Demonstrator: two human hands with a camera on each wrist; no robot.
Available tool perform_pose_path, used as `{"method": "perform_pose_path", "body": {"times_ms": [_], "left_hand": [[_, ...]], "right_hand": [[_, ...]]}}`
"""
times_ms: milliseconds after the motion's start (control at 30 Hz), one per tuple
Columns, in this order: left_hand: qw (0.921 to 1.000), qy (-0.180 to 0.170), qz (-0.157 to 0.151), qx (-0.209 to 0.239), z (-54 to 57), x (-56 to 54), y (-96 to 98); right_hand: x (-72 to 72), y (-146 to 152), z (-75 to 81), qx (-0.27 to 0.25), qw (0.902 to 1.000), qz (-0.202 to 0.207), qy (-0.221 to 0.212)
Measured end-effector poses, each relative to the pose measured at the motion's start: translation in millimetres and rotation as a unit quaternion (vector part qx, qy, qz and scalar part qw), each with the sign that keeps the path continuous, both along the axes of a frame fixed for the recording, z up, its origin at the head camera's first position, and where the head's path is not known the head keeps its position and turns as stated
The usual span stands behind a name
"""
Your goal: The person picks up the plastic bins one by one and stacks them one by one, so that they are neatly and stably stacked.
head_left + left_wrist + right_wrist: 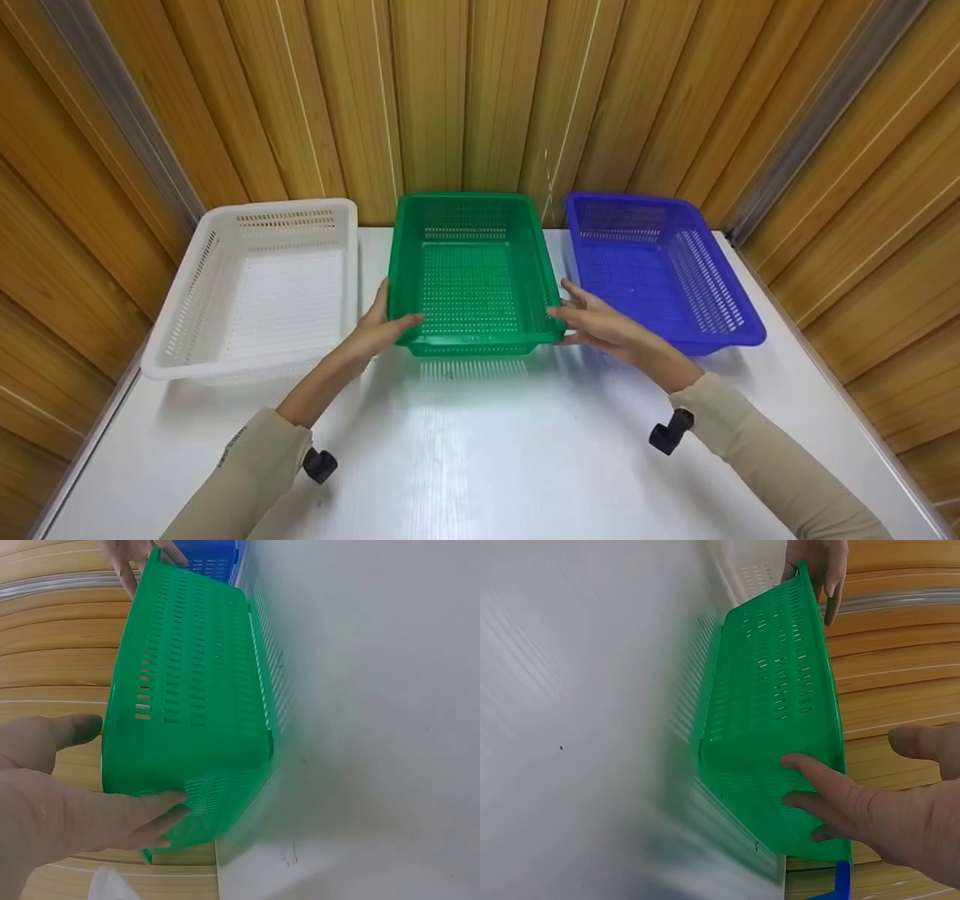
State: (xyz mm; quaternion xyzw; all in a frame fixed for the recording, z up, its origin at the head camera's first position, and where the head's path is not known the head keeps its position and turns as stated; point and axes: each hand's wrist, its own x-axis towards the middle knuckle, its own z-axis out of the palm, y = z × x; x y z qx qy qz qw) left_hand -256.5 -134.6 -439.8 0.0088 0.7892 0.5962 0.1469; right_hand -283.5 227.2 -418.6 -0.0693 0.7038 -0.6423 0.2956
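A green perforated plastic basket (pixel 469 337) sits upright on or just above the white table, between two other baskets. My left hand (pixel 379 326) is at its near left corner, with the thumb over the rim. In the left wrist view the left fingers (pixel 161 817) lie fairly straight along the basket's outer side. At the near right corner is my right hand (pixel 600 322). Its extended fingers (pixel 817 776) touch the outer wall in the right wrist view, while the thumb stands apart from the rim. Nothing lies inside the green basket.
A white basket (pixel 251 369) stands on the left and a blue basket (pixel 731 300) on the right, close to my right hand. Wood-look panel walls (pixel 465 97) enclose the white table (pixel 480 450) at the back and sides.
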Motion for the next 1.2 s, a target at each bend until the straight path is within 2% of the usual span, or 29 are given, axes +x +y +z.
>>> {"method": "perform_pose_path", "body": {"times_ms": [200,467,700,867,1200], "left_hand": [[0.9999,-0.013,0.007,0.001,-10.2,3.3,0.1],[0.9991,-0.002,0.007,0.041,-21.1,4.7,1.7],[0.9966,-0.033,0.002,0.075,-25.4,5.0,-0.8],[0.993,-0.04,0.004,0.111,-23.2,4.2,-3.1],[0.9788,-0.079,0.031,0.187,-12.5,1.9,-5.8]], "right_hand": [[3.0,-4.0,-9.4,-0.006,0.9999,-0.012,-0.008],[7.2,-10.7,-22.6,-0.025,0.9981,-0.048,-0.031],[7.1,-11.6,-28.8,-0.035,0.9969,-0.06,-0.038],[5.2,-10.8,-26.3,-0.046,0.9969,-0.054,-0.032],[5.8,-5.5,-16.8,-0.066,0.9967,-0.041,-0.021]]}}
